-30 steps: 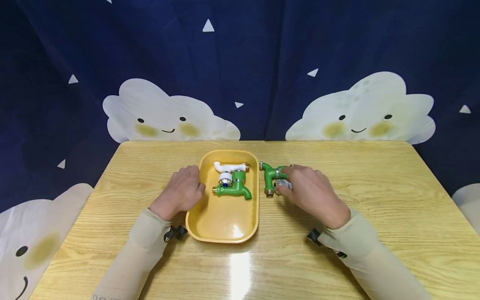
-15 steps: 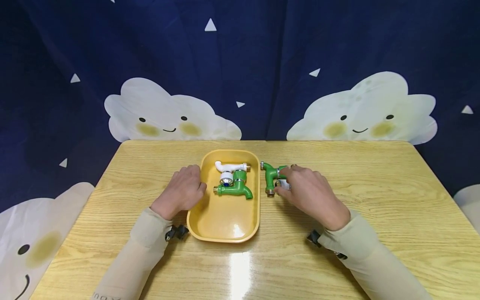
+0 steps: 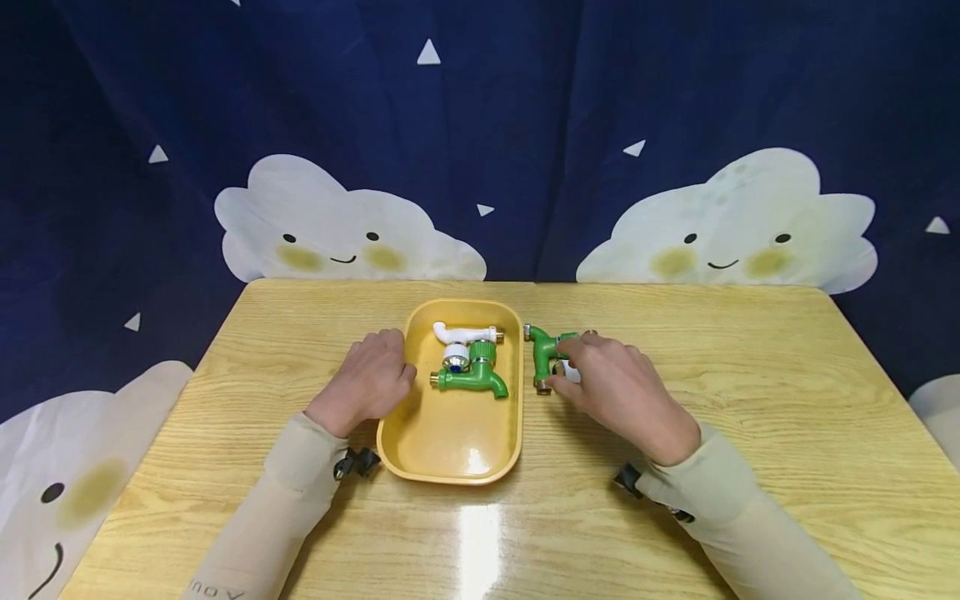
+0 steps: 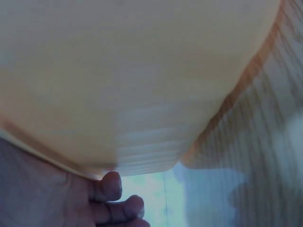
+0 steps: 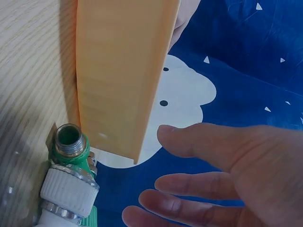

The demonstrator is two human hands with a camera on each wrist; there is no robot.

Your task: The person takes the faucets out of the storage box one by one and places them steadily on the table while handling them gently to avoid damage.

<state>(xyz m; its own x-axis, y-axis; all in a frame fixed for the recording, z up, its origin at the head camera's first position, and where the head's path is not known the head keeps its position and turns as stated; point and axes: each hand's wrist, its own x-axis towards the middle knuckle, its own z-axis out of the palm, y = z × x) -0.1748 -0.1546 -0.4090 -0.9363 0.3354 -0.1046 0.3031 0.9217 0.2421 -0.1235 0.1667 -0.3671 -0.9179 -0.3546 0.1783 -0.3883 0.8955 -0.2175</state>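
My left hand (image 3: 367,375) grips the left rim of a yellow plastic tray (image 3: 450,471), with fingers (image 4: 111,187) curled at the edge in the left wrist view. Inside the tray lie a white tap (image 3: 471,335) and a green tap (image 3: 472,381), handles side by side. To the tray's right, my right hand (image 3: 622,392) hovers over another green tap (image 3: 542,354) and a white-handled tap (image 3: 572,372), partly hidden beneath it. The right wrist view shows the right fingers (image 5: 189,142) extended and apart from the white handle (image 5: 70,189).
The taps and tray rest on a wood-grain table (image 3: 720,358). A dark blue curtain (image 3: 525,100) with white clouds and triangles hangs behind its far edge. The tray's right wall stands close to the taps outside it.
My right hand has drawn back slightly, uncovering a metal tap end beyond its fingers. The left hand keeps its grip on the tray. The head view has shifted a little.
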